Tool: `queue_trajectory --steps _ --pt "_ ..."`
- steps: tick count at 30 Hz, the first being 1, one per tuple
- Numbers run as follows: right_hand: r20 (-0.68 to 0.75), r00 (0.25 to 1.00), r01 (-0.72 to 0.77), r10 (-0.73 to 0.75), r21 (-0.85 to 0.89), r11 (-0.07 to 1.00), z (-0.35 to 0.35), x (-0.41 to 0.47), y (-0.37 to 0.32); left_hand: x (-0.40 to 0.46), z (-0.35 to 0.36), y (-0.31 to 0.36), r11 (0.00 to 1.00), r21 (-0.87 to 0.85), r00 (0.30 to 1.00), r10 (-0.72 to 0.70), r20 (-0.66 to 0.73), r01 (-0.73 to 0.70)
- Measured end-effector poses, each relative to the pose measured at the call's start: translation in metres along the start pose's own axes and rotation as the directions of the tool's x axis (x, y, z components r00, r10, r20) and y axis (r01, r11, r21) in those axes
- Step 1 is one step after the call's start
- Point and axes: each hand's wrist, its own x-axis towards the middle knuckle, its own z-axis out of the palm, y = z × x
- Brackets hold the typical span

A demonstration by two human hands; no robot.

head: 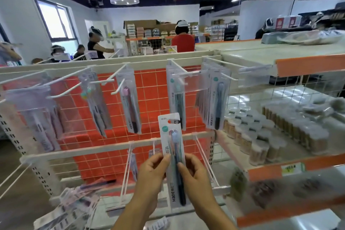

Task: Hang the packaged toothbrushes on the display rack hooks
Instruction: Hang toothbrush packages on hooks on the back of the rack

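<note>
A packaged toothbrush [170,136] with a dark blue handle stands upright in front of me, its hang hole at the top. My left hand [152,172] pinches its left edge and my right hand [194,175] pinches its right edge. The display rack [104,62] has white hooks along its top bar. Directly above the pack a hook [178,67] carries one similar pack [176,97]. To the right a hook [220,62] holds several packs [214,97]. Further left hang a pink-brush pack [129,99] and others [95,99]. One hook [63,94] is bare.
A loose pile of toothbrush packs [74,205] lies at the bottom left. The lower rail has long hooks [127,170] with a few packs. Shelves on the right hold jars of cotton swabs [261,136]. Several people stand beyond the rack.
</note>
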Motion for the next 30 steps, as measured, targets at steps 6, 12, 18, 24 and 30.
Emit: queue_trajectory --steps 6,12,18,24,30 --pt "-0.083 0.997 0.005 -0.001 0.041 0.999 -0.014 0.023 -0.004 0.02 0.016 0.003 1.0 -0.009 1.0 -0.004 0.025 0.004" --pt "-0.189 0.98 0.067 -0.057 0.044 0.997 -0.038 0.047 -0.021 0.033 0.042 0.005 0.997 0.076 0.995 0.021 0.1 -0.029" --pt "-0.202 0.962 0.186 -0.183 0.001 0.982 -0.059 0.062 -0.031 0.039 0.07 0.021 0.987 0.095 0.975 0.108 0.196 -0.128" --pt "-0.243 0.924 0.288 -0.294 -0.062 0.956 -0.077 0.074 -0.042 0.05 0.094 0.025 0.993 0.033 0.967 0.106 0.233 -0.117" --pt "-0.324 0.885 0.319 -0.336 -0.106 0.942 -0.097 0.085 -0.046 0.059 0.118 0.027 0.994 0.018 0.953 0.097 0.286 -0.106"
